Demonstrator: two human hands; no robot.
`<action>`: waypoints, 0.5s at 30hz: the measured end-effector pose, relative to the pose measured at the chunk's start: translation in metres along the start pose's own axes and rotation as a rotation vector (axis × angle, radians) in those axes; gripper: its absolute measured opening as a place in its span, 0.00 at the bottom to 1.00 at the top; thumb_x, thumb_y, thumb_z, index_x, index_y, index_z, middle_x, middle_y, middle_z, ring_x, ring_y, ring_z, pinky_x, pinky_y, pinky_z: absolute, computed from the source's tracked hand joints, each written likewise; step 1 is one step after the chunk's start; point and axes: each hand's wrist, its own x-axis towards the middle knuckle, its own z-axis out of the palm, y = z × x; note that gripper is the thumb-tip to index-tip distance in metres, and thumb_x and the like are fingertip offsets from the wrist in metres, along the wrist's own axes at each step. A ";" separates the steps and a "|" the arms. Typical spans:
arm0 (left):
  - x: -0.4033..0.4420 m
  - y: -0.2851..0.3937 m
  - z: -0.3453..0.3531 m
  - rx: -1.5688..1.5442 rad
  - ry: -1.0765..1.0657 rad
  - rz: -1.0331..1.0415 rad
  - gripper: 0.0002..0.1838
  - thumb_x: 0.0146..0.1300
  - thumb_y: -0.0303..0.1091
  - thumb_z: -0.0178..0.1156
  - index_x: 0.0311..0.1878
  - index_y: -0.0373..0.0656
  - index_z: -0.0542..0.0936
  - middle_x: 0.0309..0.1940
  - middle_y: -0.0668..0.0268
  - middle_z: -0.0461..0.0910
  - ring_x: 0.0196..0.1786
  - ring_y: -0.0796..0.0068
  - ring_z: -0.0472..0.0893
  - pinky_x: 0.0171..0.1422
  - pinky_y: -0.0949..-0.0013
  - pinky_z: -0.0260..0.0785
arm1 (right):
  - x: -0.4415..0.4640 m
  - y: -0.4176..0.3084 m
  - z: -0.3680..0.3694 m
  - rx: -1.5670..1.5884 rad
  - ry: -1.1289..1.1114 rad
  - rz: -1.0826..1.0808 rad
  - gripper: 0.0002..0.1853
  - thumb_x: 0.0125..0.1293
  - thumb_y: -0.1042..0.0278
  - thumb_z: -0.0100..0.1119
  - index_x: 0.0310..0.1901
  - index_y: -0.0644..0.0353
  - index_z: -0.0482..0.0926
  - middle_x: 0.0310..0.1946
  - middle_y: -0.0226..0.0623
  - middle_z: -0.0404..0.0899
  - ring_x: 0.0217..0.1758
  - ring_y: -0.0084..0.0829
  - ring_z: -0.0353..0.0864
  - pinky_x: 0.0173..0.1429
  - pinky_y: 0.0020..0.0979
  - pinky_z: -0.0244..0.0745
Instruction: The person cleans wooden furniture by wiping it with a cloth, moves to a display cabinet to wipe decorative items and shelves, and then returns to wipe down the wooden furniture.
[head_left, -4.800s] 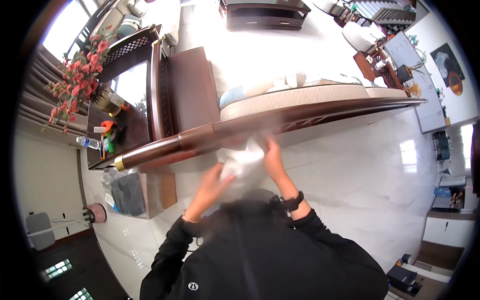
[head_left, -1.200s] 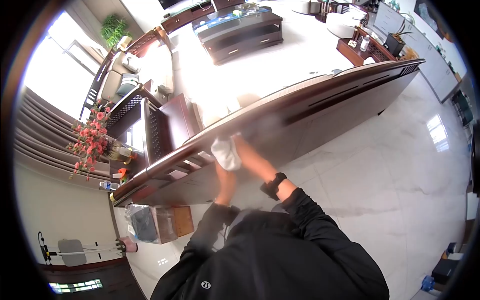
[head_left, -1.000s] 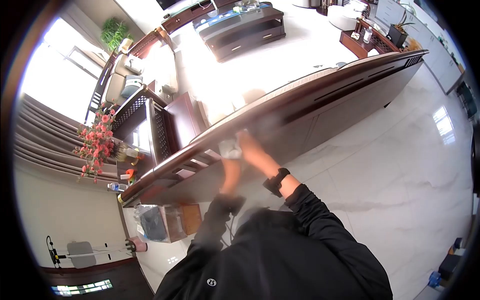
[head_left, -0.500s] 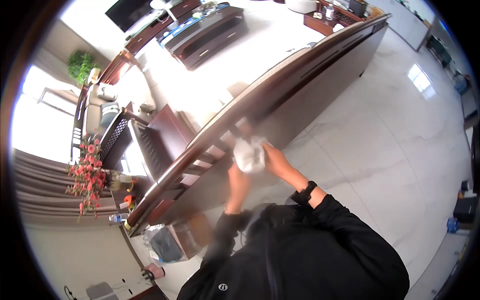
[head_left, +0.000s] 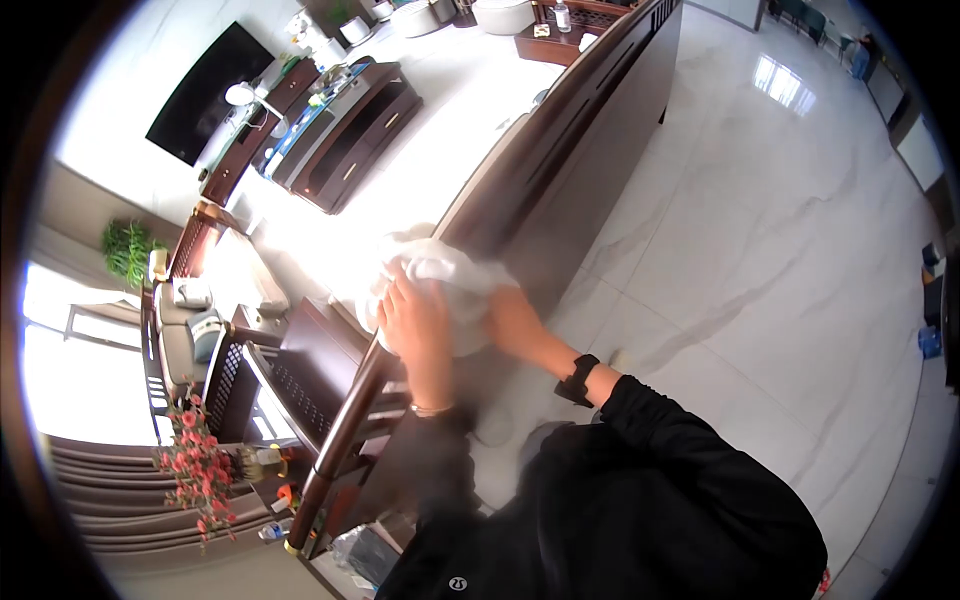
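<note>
"Logo?"
"White emblem (head_left: 457, 583), black jacket (head_left: 660, 500)."
"And the cloth (head_left: 440, 262)?"
"Bunched at the sofa rail (head_left: 341, 435), long axis unclear; left hand (head_left: 418, 325) over it, right hand (head_left: 511, 315) against it. Either's closure, I can't tell."

Right hand (head_left: 507, 315) is blurred (fingertips hidden at white cloth (head_left: 440, 268)).

The crumpled white cloth (head_left: 440, 262) is at the top rail of the long dark-brown wooden sofa back (head_left: 590, 160), the left hand (head_left: 412, 322) on it. Beyond the sofa back stand the low dark-brown wooden coffee table (head_left: 362, 148) and, behind that, the flat black television (head_left: 208, 92). Glossy pale marble floor tiles (head_left: 740, 260) lie to the right.
</note>
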 end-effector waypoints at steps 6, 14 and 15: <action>0.067 0.083 0.057 0.109 -0.248 -0.142 0.32 0.67 0.57 0.51 0.55 0.33 0.77 0.39 0.48 0.84 0.43 0.47 0.84 0.52 0.51 0.74 | 0.037 0.063 -0.048 -0.002 0.065 -0.023 0.15 0.50 0.77 0.57 0.42 0.66 0.76 0.40 0.48 0.76 0.49 0.52 0.74 0.56 0.47 0.71; 0.172 0.234 0.137 0.028 -0.159 -0.053 0.29 0.68 0.54 0.50 0.28 0.34 0.80 0.23 0.48 0.83 0.29 0.46 0.85 0.38 0.52 0.78 | 0.132 0.196 -0.140 -0.156 0.232 0.029 0.17 0.52 0.77 0.56 0.46 0.66 0.77 0.43 0.48 0.79 0.51 0.49 0.77 0.57 0.43 0.72; 0.185 0.252 0.146 0.024 -0.193 -0.061 0.30 0.69 0.55 0.48 0.31 0.32 0.80 0.24 0.46 0.83 0.30 0.45 0.85 0.39 0.52 0.78 | 0.141 0.212 -0.154 -0.163 0.245 0.014 0.15 0.53 0.76 0.56 0.45 0.65 0.76 0.42 0.49 0.79 0.51 0.50 0.77 0.55 0.45 0.73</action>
